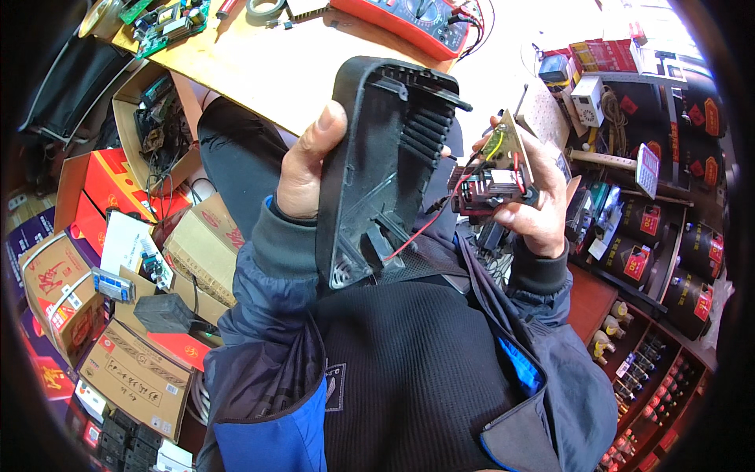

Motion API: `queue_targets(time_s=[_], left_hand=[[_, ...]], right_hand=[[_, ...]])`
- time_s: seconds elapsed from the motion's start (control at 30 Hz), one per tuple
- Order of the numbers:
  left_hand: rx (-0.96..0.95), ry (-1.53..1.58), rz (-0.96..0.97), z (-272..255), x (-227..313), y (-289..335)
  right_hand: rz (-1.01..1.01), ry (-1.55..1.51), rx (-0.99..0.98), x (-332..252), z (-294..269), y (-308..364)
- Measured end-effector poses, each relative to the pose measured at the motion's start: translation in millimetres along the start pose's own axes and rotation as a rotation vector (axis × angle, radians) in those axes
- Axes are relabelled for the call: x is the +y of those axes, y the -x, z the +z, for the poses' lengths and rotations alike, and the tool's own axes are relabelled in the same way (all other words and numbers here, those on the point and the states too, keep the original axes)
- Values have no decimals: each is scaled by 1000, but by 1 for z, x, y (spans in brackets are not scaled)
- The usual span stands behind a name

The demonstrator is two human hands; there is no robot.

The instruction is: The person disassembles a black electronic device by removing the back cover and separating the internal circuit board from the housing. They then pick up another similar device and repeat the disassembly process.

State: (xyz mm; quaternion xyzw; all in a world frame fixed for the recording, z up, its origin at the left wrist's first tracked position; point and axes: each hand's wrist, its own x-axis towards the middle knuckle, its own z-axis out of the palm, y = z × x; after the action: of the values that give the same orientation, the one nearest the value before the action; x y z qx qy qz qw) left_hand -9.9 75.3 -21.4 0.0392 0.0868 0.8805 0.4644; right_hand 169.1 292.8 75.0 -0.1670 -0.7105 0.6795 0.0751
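My left hand [308, 169] grips a black plastic housing half [370, 149] by its left side, thumb on the rim. The hollow inside, with ribs and vent slots, faces me, and the shell stands tilted above my lap. In my right hand [543, 200] is a circuit board assembly [503, 177], pinched between thumb and fingers, with yellow, red and black wires on it. One red wire [413, 238] runs from the board side down into the lower part of the housing. The two pieces are held apart, side by side.
A wooden table [244, 71] lies ahead, bearing a red multimeter [409, 20], a green circuit board [169, 30] and a tape roll [265, 8]. Cardboard boxes [138, 374] crowd the left floor. On the right, shelves [621, 169] hold black boxes and several small parts.
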Motion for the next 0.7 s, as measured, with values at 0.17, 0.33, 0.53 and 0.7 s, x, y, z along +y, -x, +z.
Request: queue_targets(time_s=[0.17,0.33,0.53,0.7], left_hand=[[102,36,-151,24,-2,-2],[172,1,-162,43,-3,-7],[119,-145,-171,52,5,-5],[95,-184,-201,58,6,-1]], right_hand=[[-40,-7,9,0,8,-1],[-50,82,5,-3,11,-1],[-60,147,20,-7,16,0],[23,146,-11,-12,18,1]])
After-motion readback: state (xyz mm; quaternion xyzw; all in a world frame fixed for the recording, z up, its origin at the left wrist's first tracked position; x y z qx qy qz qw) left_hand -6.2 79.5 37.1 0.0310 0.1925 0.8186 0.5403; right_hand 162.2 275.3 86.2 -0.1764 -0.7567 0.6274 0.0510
